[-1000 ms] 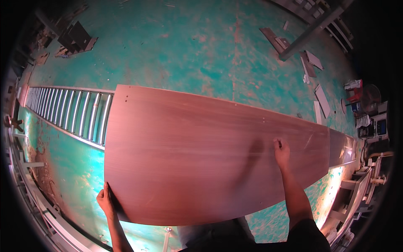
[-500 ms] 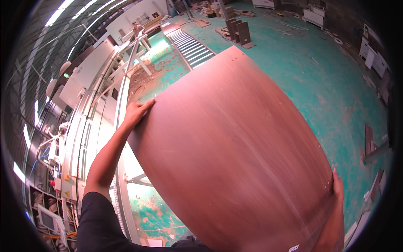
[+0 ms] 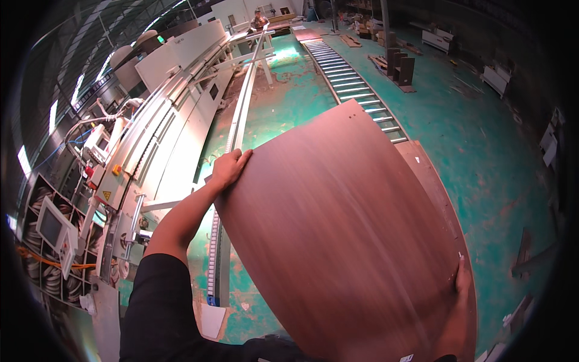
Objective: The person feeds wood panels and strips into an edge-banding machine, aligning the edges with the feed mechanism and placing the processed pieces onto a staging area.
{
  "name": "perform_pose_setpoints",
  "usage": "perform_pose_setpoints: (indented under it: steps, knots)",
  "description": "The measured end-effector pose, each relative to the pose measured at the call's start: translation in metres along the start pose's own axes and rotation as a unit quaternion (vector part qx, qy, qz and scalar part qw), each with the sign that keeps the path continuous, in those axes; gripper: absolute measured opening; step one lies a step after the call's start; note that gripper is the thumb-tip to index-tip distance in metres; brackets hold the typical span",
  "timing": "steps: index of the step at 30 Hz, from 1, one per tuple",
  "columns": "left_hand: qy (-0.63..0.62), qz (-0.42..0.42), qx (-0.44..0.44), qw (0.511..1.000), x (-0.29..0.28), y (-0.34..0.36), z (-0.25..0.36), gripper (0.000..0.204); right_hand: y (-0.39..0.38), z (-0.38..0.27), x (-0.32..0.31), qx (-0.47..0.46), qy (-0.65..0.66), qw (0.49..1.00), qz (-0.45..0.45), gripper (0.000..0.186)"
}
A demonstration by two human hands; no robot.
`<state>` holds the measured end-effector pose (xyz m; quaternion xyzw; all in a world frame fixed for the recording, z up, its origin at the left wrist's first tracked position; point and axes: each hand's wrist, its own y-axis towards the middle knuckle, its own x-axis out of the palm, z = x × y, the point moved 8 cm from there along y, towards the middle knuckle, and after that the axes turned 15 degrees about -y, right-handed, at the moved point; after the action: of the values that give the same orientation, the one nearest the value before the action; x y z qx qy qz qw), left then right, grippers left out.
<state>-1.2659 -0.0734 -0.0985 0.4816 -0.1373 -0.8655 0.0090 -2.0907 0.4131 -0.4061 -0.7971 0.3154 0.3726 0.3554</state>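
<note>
Big brown panel (image 3: 338, 235) sits over another board (image 3: 429, 172), near the roller conveyor (image 3: 356, 90). Left hand (image 3: 229, 169) grips its left edge, right hand (image 3: 463, 279) holds the opposite one, probably to balance such a wide sheet. Near end's cut off; can't see any fingers tucked underneath.

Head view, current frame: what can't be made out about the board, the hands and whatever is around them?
All in the head view:
Brown board: underside turned away; near end cut off by the lower edge.
Board below: mostly hidden by the brown board.
Right hand: too dim to tell its exact grip.
White label: cut off by the lower edge.
Far person: too small to read their hands.
</note>
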Motion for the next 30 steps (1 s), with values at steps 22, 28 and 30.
perform_pose_setpoints:
  steps: [22, 28, 30]
  knots:
    - [0.058, 0.111, -0.203, 0.971, -0.233, -0.393, -0.364, 0.071, -0.255, -0.227, 0.082, -0.208, -0.177, 0.958, -0.085, 0.106]
    - [0.041, 0.170, -0.254, 0.951, -0.327, -0.497, -0.468, 0.074, -0.312, -0.327, 0.138, -0.274, -0.247, 0.930, 0.009, 0.105]
    - [0.041, 0.202, -0.271, 0.940, -0.368, -0.542, -0.521, 0.074, -0.359, -0.384, 0.164, -0.314, -0.249, 0.914, 0.062, 0.104]
